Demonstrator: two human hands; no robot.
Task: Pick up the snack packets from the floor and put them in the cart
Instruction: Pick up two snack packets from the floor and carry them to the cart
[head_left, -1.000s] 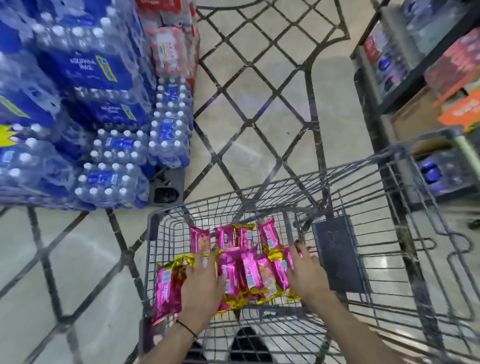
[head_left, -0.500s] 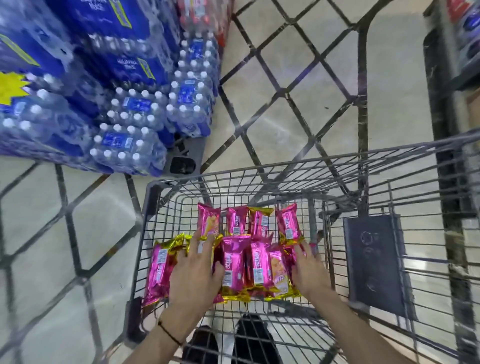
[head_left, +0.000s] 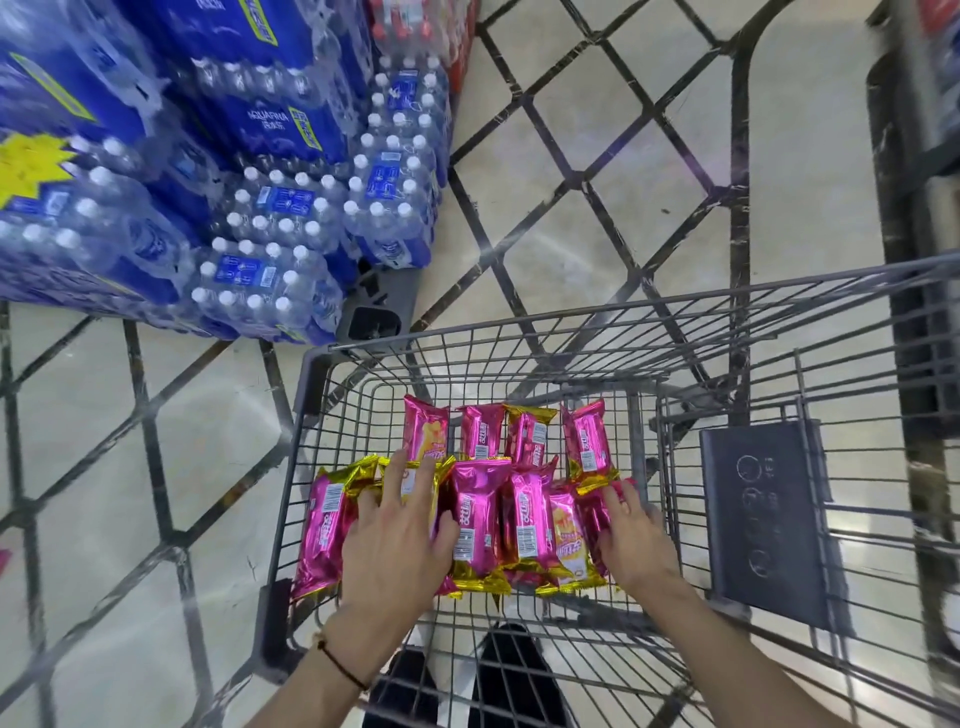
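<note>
While both hands lie flat inside the wire cart (head_left: 311, 384), the snack packets (head_left: 480, 519) sit in two rows on its grid bottom. The left hand (head_left: 397, 540) presses palm down with its fingers (head_left: 400, 478) spread wide, gripping nothing; under them is a gold-edged packet, just left of them a pink packet (head_left: 324, 530) leans against the cart's side wall, and just right of the thumb stands the middle group of pink packets. The right hand (head_left: 631, 540) also rests open, its fingers (head_left: 615, 501) loosely splayed over the rightmost packet of the near row, not closed around it. Beyond both sets of fingertips lies the far row of four packets (head_left: 524, 434). A thin dark bracelet (head_left: 340, 660) circles the left wrist. Well beyond the left fingers, outside the cart, wrapped packs of water bottles (head_left: 270, 208) are stacked on the tiled floor (head_left: 597, 171).
</note>
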